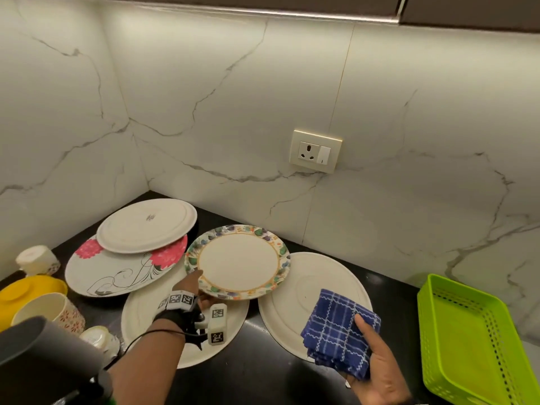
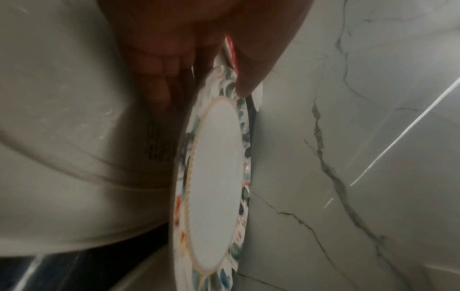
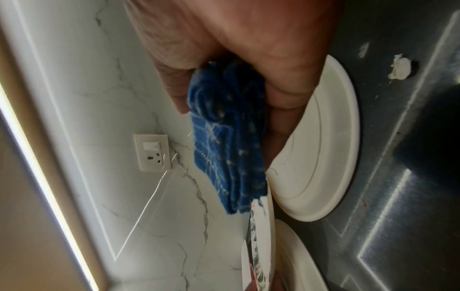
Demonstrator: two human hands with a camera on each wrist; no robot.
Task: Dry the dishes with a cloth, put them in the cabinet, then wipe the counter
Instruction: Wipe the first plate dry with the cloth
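Left hand (image 1: 191,287): extended forward over the counter, gripping the near-left rim of the floral-rimmed plate (image 1: 238,261). In the left wrist view the thumb lies on the plate's upper rim and the fingers (image 2: 159,78) sit beneath it, so the rim is pinched between them. The plate is held roughly level, above and overlapping two plain white plates.

Right hand (image 1: 377,358): held palm up at the lower right, fingers under a folded blue checked cloth (image 1: 340,331) and thumb pressed on top of it. The cloth is clamped in the hand, above the near edge of the right white plate (image 1: 295,293), and clear of the held plate.

Surface: a black counter (image 1: 263,375) set in a corner of white marble-veined wall tiles (image 1: 409,141). A wall socket with switch (image 1: 315,152) is mounted on the back wall. A lit strip runs beneath the dark upper cabinet (image 1: 467,7).

Other items on the counter:
- left white plate (image 1: 163,340), under the left wrist;
- red-flowered plate (image 1: 117,273) with a smaller white plate (image 1: 146,226) stacked on it;
- yellow bowl (image 1: 29,290), patterned mug (image 1: 49,314) and an overturned cup (image 1: 36,260) at the far left;
- green perforated basket (image 1: 473,340) at the right.

Held plate: white centre, thin orange ring, multicoloured leaf-and-flower border.
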